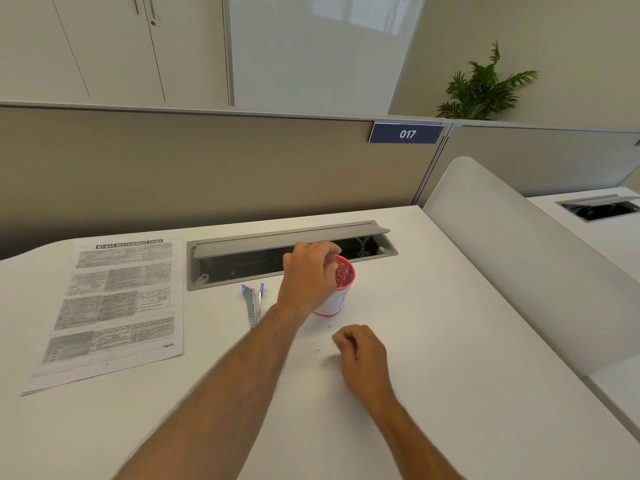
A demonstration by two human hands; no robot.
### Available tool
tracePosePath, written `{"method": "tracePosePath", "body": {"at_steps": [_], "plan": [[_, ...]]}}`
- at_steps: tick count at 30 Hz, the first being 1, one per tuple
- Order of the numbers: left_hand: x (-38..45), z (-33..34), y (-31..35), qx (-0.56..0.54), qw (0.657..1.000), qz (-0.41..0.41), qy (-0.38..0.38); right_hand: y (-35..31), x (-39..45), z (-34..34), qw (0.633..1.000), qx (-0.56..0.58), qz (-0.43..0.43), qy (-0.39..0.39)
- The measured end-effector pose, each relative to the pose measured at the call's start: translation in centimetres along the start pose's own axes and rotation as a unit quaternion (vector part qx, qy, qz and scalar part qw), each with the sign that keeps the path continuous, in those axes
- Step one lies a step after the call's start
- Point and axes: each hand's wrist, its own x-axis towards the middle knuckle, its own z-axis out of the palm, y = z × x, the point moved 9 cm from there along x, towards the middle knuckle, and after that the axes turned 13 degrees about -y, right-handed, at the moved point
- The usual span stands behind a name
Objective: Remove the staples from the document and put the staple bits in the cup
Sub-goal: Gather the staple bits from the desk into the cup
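1. Head view: left hand [308, 275] hovers over the cup [337, 289], fingertips bunched at its rim; any staple bit pinched there is too small to tell.
2. Right hand [362, 351] rests curled on the desk [450, 341], its grasp hidden.
3. Document [114, 306] lies far left; tool [254, 303] between.

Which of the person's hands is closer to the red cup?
Left. The left hand is right at the cup, fingers over its rim. The right hand rests on the desk nearer the person, apart from the cup.

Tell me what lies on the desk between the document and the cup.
In the head view, the staple remover lies on the desk between the document and the cup; the left hand hovers over the cup.
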Motion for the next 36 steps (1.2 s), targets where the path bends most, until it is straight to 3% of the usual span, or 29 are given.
{"method": "tracePosePath", "body": {"at_steps": [4, 7, 11, 14, 18, 23, 25, 28, 31, 36], "plan": [[-3.3, -1.2, -2.0, -0.135, 0.987, 0.022, 0.086, -0.6, 2.1, -3.8, 0.993, 0.090, 0.027, 0.064], [-5.8, 0.1, -4.7, -0.158, 0.985, -0.018, 0.061, -2.3, 4.2, -6.0, 0.994, 0.077, 0.015, 0.077], [-8.4, 4.0, -7.0, -0.061, 0.994, 0.003, -0.096, -4.3, 7.3, -6.8, 0.999, -0.008, 0.008, 0.051], [-9.8, 5.3, -6.7, 0.032, 0.985, 0.067, -0.153, -5.3, 9.3, -6.2, 0.996, -0.082, 0.015, 0.018], [-10.2, 5.7, -6.0, 0.084, 0.976, 0.105, -0.172, -5.9, 10.6, -5.3, 0.993, -0.117, 0.027, -0.020], [-10.2, 5.8, -6.3, 0.089, 0.982, 0.112, -0.127, -6.3, 10.9, -4.8, 0.989, -0.134, 0.022, -0.049], [-10.1, 5.7, -6.2, 0.096, 0.983, 0.114, -0.109, -6.5, 10.6, -5.2, 0.992, -0.122, -0.002, -0.027], [-10.2, 5.6, -6.1, 0.103, 0.983, 0.115, -0.098, -6.0, 9.1, -7.6, 0.994, -0.072, -0.033, 0.079], [-10.5, 5.7, -5.8, 0.115, 0.981, 0.128, -0.092, -2.7, 7.3, -8.8, 0.991, -0.028, 0.014, 0.128], [-11.5, 5.6, -4.8, 0.143, 0.977, 0.147, -0.065, 2.9, 5.7, -4.5, 0.980, -0.187, 0.063, -0.028]]}}
